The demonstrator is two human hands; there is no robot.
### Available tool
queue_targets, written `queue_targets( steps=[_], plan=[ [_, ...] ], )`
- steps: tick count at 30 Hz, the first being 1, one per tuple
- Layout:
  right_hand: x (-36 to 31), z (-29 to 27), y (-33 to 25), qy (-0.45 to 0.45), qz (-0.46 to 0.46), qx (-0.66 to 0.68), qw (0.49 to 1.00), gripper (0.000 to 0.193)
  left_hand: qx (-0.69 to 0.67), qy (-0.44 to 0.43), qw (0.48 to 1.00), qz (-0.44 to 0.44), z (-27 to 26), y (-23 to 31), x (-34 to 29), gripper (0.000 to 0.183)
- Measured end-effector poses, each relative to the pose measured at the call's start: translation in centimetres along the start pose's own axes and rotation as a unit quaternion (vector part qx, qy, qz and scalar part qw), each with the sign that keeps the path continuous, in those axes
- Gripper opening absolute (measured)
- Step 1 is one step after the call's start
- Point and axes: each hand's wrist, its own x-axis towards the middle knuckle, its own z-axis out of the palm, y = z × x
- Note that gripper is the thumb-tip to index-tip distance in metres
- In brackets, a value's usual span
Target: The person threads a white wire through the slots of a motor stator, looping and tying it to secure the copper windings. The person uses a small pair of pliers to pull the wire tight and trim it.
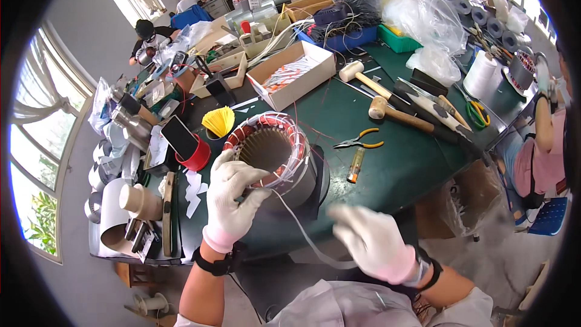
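Observation:
A motor stator [289,191] stands on the green table in front of me, its copper end winding [295,156] bound with white lacing. My left hand [233,197], in a white glove, is closed on the near left edge of the winding, thumb outside and fingers over the rim. From that spot a flat white tape [308,236] runs down to the right, toward the underside of my right hand [374,243]. That gloved hand is off the stator to the right. Motion smears its fingers, so whether it grips the tape is unclear.
Right of the stator lie pliers [360,140], a screwdriver [356,165], mallets [399,112] and green-handled scissors [477,112]. Behind it stands a cardboard box [296,85]. At left are a phone [180,137] by a red tape roll [196,156]. A co-worker [541,151] sits at right.

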Motion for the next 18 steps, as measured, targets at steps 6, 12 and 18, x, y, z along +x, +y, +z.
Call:
queue_targets(
  steps=[6,12,18],
  plan=[
    [1.5,1.6,0.3,0.001,0.089,0.19,0.978,0.021,-0.027,0.018,0.999,-0.018,0.0,-0.4,-0.6,0.034],
    [5.4,2.6,1.2,0.062,0.031,0.177,0.982,0.008,-0.037,0.018,0.999,-0.02,0.0,-0.7,-0.9,0.031],
    [7.1,2.8,1.4,0.12,-0.072,0.066,0.988,0.019,-0.047,0.05,0.997,-0.02,0.5,-0.5,-0.7,0.034]
  ],
)
